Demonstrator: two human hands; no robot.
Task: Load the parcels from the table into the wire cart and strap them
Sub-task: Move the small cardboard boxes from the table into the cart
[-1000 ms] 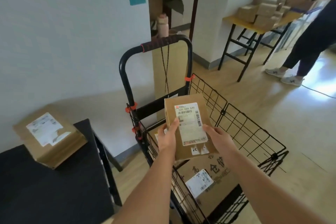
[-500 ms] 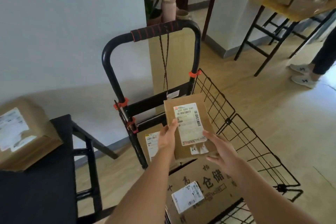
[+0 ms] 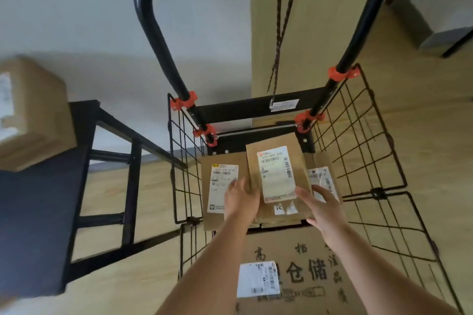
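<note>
A flat brown parcel [image 3: 279,161] with a white label lies low inside the black wire cart [image 3: 358,161], on top of other parcels. My left hand [image 3: 242,199] grips its left edge. My right hand [image 3: 321,206] lies against its right lower edge with fingers spread. Under it sit a labelled parcel [image 3: 221,186] on the left and another parcel [image 3: 323,179] on the right. A big printed carton [image 3: 302,271] fills the near part of the cart. A dark strap cord [image 3: 281,23] hangs from the cart handle [image 3: 151,15].
A black table [image 3: 38,212] stands to the left, with one brown parcel [image 3: 33,115] on it at the far end. Wooden floor shows to the right of the cart. A white wall and a tan panel [image 3: 314,20] rise behind the handle.
Both hands have lowered the flat parcel down into the cart onto the other parcels. My view has tilted down and closer to the cart.
</note>
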